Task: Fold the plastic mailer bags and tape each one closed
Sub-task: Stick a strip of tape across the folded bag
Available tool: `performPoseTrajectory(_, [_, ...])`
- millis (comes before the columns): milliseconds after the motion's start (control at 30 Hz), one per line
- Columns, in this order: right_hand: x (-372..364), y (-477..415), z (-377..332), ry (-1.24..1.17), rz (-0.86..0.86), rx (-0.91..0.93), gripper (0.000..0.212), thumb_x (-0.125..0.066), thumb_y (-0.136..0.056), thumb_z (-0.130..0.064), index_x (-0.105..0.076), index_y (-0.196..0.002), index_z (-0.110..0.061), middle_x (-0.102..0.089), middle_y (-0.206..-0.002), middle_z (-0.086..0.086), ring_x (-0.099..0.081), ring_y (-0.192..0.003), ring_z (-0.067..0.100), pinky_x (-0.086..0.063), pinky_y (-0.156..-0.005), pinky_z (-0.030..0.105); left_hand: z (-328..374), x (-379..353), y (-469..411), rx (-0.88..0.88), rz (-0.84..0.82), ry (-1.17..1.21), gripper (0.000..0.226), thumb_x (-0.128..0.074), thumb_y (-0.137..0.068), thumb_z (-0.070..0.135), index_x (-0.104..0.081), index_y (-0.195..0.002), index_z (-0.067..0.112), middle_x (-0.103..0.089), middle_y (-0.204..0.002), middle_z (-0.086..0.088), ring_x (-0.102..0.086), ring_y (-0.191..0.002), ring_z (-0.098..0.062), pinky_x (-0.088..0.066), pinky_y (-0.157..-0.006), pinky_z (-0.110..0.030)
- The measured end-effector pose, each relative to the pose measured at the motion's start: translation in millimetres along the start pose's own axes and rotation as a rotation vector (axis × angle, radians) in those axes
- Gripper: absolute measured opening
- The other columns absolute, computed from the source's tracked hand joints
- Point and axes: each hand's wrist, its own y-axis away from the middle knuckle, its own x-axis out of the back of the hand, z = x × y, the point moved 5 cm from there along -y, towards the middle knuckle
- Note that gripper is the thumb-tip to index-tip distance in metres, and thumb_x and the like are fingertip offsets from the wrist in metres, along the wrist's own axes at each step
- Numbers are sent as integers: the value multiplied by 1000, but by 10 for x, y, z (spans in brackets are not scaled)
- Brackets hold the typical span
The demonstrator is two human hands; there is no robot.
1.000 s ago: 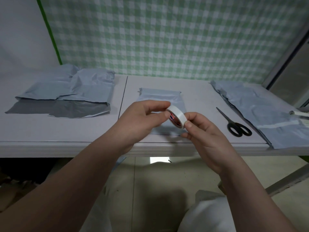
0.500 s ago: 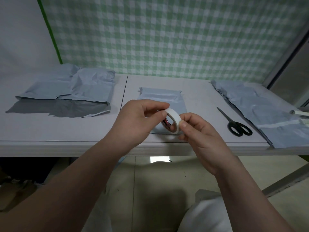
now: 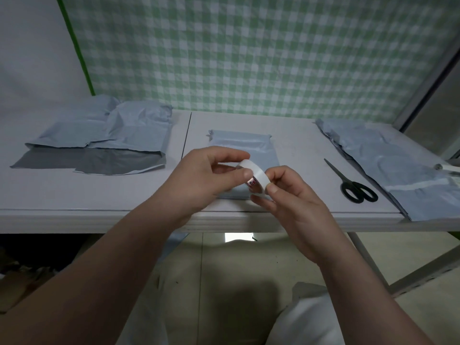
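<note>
A white roll of tape (image 3: pixel 256 175) is held up over the table's front edge. My left hand (image 3: pixel 206 180) grips it from the left, thumb on its rim. My right hand (image 3: pixel 291 195) pinches the roll's lower right side with thumb and fingers. Behind the hands a folded light-blue mailer bag (image 3: pixel 244 150) lies flat in the middle of the white table (image 3: pixel 298 145); its near part is hidden by my hands.
Folded mailer bags (image 3: pixel 107 135) lie stacked at the left, with dark grey flaps toward me. More flat mailer bags (image 3: pixel 398 165) lie at the right. Black scissors (image 3: pixel 353 185) rest between the middle bag and the right pile. A small white object (image 3: pixel 445 168) sits at the far right edge.
Both hands have turned the tape roll a little between them, and it sits slightly lower and more edge-on than a second ago. Nothing on the table has moved.
</note>
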Motion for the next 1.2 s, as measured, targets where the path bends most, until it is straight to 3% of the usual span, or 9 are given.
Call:
performPoseTrajectory(100, [-39, 2, -6, -106, -27, -43, 13, -47, -85, -15, -55, -94, -9, -60, -100, 8, -59, -99, 15, -48, -98, 39, -57, -34, 19, 59, -41, 152, 20, -69, -82, 13, -68, -101, 17, -67, -110, -1, -67, -96, -12, -58, -79, -31])
performPoseTrajectory(233, [-82, -3, -38, -85, 3, -101, 19, -45, -79, -16, -59, -85, -5, -63, -99, 12, -63, -100, 19, -54, -87, 38, -49, -51, 55, 14, -29, 172, 23, -73, -77, 8, -69, -97, 16, -72, -98, -1, -70, -88, -14, -54, -79, -21])
performPoseTrajectory(400, [-117, -26, -92, 54, 99, -146, 20, -47, -76, -19, -50, -57, -15, -49, -72, 6, -56, -81, 24, -58, -80, 43, 44, -140, 109, -119, 56, -23, 28, -81, -68, 10, -71, -93, 19, -68, -95, 8, -63, -95, 1, -50, -82, -13])
performPoseTrajectory(500, [-122, -19, -114, 157, 135, -142, 21, -47, -78, -21, -51, -64, -6, -54, -82, 23, -59, -82, 23, -57, -80, 47, 98, -167, 135, -208, 114, -145, 27, -81, -70, 15, -70, -93, 21, -64, -96, 10, -60, -93, 3, -49, -82, -10])
performPoseTrajectory(600, [-134, -13, -131, 220, 157, -121, 23, -46, -80, -19, -51, -71, 1, -56, -96, 28, -62, -81, 20, -57, -80, 47, 112, -183, 149, -282, 147, -273, 26, -81, -71, 22, -70, -94, 22, -65, -95, 11, -60, -94, -1, -53, -86, -23])
performPoseTrajectory(833, [-135, -22, -120, 178, 218, -129, 34, -42, -71, -18, -44, -77, 16, -49, -92, 37, -51, -78, 35, -58, -71, 34, 120, -219, 180, -350, 179, -328, 23, -78, -68, 23, -71, -90, 23, -65, -91, 12, -61, -91, -5, -54, -82, -28])
performPoseTrajectory(967, [-110, -29, -68, 195, 273, -181, 43, -40, -65, -18, -45, -87, 19, -46, -87, 38, -43, -76, 22, -51, -65, 29, 120, -258, 195, -405, 213, -393, 23, -78, -68, 16, -70, -89, 23, -65, -88, 11, -61, -87, -6, -54, -78, -32])
performPoseTrajectory(1067, [-93, -35, -10, 209, 274, -217, 42, -41, -66, -16, -46, -90, 18, -47, -76, 24, -43, -74, 22, -44, -69, 36, 118, -286, 201, -436, 223, -441, 22, -77, -70, 15, -69, -89, 22, -64, -88, 11, -60, -85, -6, -54, -76, -32])
performPoseTrajectory(1200, [-78, 9, -29, 165, 228, -183, 15, -42, -79, 7, -57, -79, 12, -56, -67, 4, -55, -63, 10, -52, -63, 19, 86, -257, 182, -397, 211, -400, 24, -76, -69, 21, -69, -92, 22, -65, -91, 11, -61, -88, -6, -54, -79, -34])
